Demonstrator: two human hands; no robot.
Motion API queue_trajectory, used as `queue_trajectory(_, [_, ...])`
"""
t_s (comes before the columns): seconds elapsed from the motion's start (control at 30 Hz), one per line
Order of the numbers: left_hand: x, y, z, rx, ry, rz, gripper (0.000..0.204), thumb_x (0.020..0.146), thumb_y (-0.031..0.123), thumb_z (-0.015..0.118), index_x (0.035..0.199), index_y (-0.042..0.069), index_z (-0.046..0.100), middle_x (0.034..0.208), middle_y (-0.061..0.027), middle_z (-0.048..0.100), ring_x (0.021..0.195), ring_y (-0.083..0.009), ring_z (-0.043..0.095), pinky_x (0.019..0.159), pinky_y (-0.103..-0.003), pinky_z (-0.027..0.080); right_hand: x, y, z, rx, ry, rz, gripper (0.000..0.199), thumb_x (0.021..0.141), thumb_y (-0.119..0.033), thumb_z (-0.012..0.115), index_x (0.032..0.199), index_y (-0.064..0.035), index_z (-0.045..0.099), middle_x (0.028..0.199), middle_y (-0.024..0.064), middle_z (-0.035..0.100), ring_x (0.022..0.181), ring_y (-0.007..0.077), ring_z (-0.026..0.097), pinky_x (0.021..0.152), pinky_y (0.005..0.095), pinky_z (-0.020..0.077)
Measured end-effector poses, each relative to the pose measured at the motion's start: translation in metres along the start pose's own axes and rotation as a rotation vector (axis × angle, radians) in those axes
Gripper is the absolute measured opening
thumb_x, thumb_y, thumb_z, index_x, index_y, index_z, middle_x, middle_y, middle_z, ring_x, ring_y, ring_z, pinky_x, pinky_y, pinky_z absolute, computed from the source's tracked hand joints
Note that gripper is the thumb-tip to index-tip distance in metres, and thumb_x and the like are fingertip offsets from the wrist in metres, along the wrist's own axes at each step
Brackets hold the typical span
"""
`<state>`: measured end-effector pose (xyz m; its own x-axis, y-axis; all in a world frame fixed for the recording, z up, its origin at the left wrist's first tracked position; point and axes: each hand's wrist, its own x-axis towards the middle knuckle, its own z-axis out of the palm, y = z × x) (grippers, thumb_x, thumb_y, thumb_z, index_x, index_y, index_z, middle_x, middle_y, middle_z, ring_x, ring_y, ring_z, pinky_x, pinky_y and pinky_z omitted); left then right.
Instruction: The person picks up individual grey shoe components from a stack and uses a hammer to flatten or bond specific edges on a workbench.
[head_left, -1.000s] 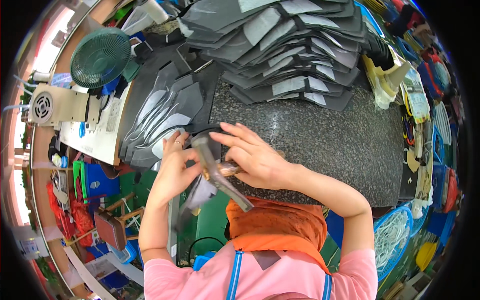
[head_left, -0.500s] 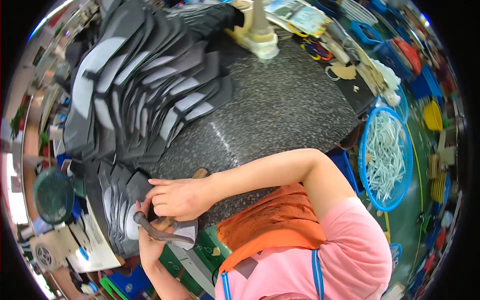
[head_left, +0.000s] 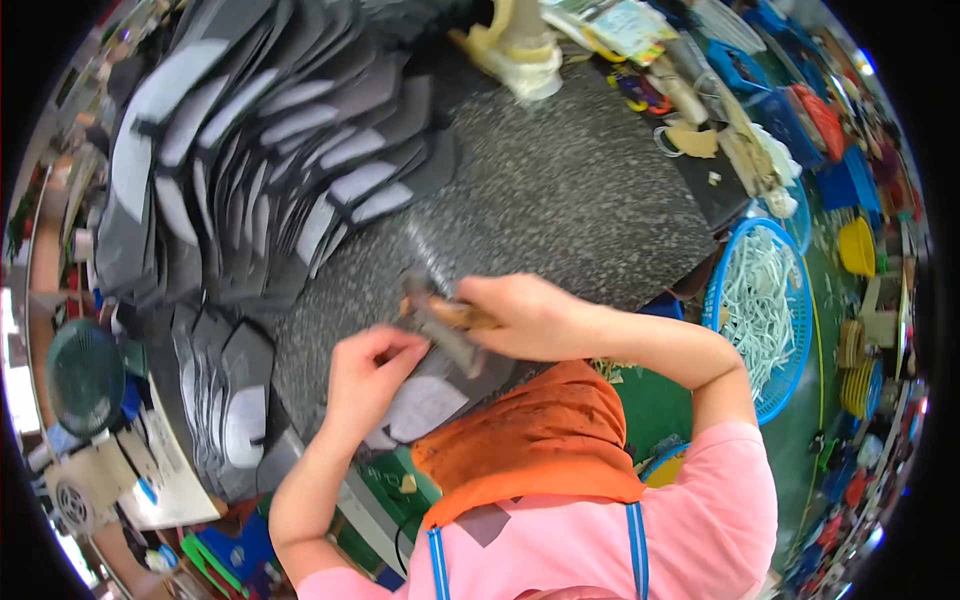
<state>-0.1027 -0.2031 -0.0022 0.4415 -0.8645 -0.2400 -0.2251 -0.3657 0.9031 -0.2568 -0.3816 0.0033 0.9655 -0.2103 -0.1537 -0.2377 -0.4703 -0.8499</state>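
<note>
Right hand [head_left: 530,315]: we clamp a wooden-handled metal hammer [head_left: 440,322], long axis running left.
Left hand [head_left: 365,375]: fingers together, pinning the dark grey cut piece with white patch [head_left: 425,400] under the hammer head.

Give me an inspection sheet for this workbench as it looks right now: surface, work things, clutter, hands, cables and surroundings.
Surface: dark speckled stone-like benchtop, middle bare.
Job's things: hammer with wooden handle and grey metal head, blurred; flat dark grey and white cut piece at the near edge.
Clutter: fanned stacks of similar grey and white pieces at left; cream-coloured stand at the far edge.
Hands: right hand grips the hammer handle; left hand presses on the cut piece.
Cables: nothing seen clearly.
Surroundings: round blue basket of white strips at right; green fan at left; orange cloth on the lap.
</note>
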Motion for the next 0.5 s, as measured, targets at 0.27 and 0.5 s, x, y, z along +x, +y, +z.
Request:
queue_trajectory(0.27, [0.016,0.028,0.009,-0.022,-0.23,0.165,0.007,0.08,0.004,0.068,0.085,-0.002,0.068,0.075,-0.0061,0.06,0.061,-0.012,0.056,0.058,-0.026,0.044,-0.01,0.003,-0.02,0.069,-0.008,0.019,0.03,0.08,-0.012,0.066,0.104,0.003,0.054,0.081,0.0243,0.062,0.082,0.043,0.062,0.069,0.0462,0.0476])
queue_trajectory(0.5, [0.018,0.025,0.022,0.035,-0.209,-0.099,0.013,0.079,0.008,0.07,0.087,0.0,0.064,0.059,-0.0065,0.051,0.053,-0.0154,0.052,0.052,-0.031,0.041,-0.019,0.001,-0.032,-0.035,-0.006,0.006,0.029,0.082,-0.015,0.068,0.103,0.001,0.055,0.08,0.0209,0.061,0.076,0.039,0.062,0.065,0.0386,0.0477])
